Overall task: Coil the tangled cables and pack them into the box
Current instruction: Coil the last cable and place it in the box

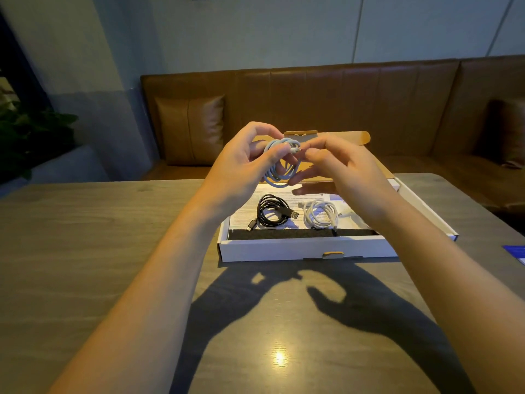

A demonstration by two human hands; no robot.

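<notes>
My left hand (250, 163) grips a coiled pale blue cable (279, 172), held in the air above the far side of the open white box (309, 248). My right hand (343, 172) is beside the coil, its thumb and forefinger pinching the cable's plug end at the top of the coil. Inside the box a coiled black cable (271, 213) lies at the left and a coiled white cable (319, 213) at the right, both on a printed sheet. The white coil is partly hidden by my right wrist.
The box stands on a wooden table (99, 237), its brown lid (335, 137) open toward a brown leather bench (341, 103). A blue item (515, 251) lies at the table's right edge. A plant (28, 132) stands far left.
</notes>
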